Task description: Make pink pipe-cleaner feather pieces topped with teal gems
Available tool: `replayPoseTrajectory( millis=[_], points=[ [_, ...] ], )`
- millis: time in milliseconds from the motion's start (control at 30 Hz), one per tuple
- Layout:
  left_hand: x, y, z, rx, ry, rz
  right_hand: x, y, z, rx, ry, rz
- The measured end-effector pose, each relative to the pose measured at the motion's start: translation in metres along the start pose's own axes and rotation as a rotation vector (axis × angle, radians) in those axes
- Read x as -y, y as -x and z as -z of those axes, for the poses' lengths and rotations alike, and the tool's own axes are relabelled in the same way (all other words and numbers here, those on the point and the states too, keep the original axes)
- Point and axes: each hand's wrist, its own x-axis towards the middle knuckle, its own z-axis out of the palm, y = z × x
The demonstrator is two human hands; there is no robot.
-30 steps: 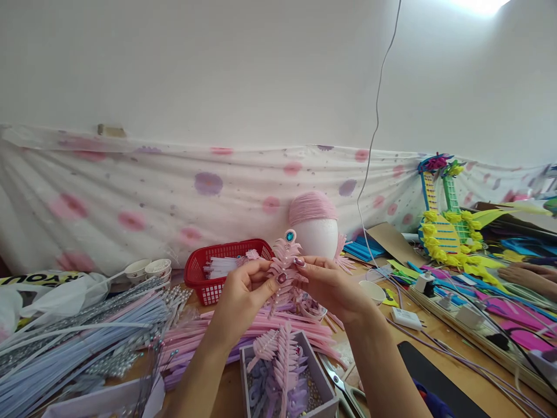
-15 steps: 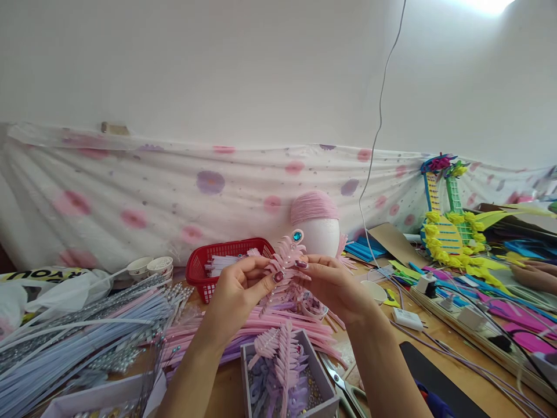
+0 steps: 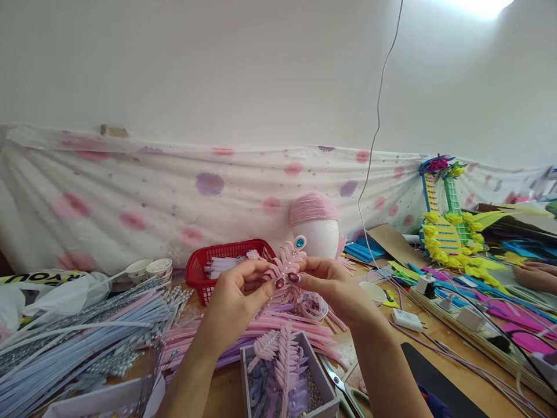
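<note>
Between both hands, above the table, is a pink feather-shaped ornament (image 3: 285, 258) with a blue gem at its tip and small pearls along its middle. My left hand (image 3: 237, 299) pinches its left side between thumb and fingers. From the other side my right hand (image 3: 333, 287) grips it, its thumb close to the left thumb. Below them stands a grey box (image 3: 319, 363) holding pink and lilac braided pieces (image 3: 285, 363) and beads. Pink strips (image 3: 304, 331) lie behind this box. A small cup (image 3: 314, 307) with pink pieces is just under my right hand.
A red basket (image 3: 195, 264) and a white head form (image 3: 326, 235) with a pink wrapped top stand behind. Scissors (image 3: 342, 383) lie right of the box. Blue-grey strips (image 3: 82, 342) spread left. A power strip (image 3: 478, 331) runs along the right; another person's hand (image 3: 537, 276) is at far right.
My right thumb has come down and inward, now pressing beside the left thumb on the ornament. The ornament sits slightly lower, its gem tip a little further right.
</note>
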Motion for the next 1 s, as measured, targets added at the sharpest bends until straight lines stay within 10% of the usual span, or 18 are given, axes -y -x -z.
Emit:
replayPoseTrajectory(
  millis=[533, 1000],
  points=[
    [-0.002, 0.008, 0.008, 0.113, -0.364, -0.02, 0.005, 0.007, 0.005, 0.159, 0.469, 0.195],
    [0.0, 0.0, 0.003, -0.037, 0.003, -0.027, -0.014, -0.009, -0.01, -0.099, -0.129, 0.021]
  ],
)
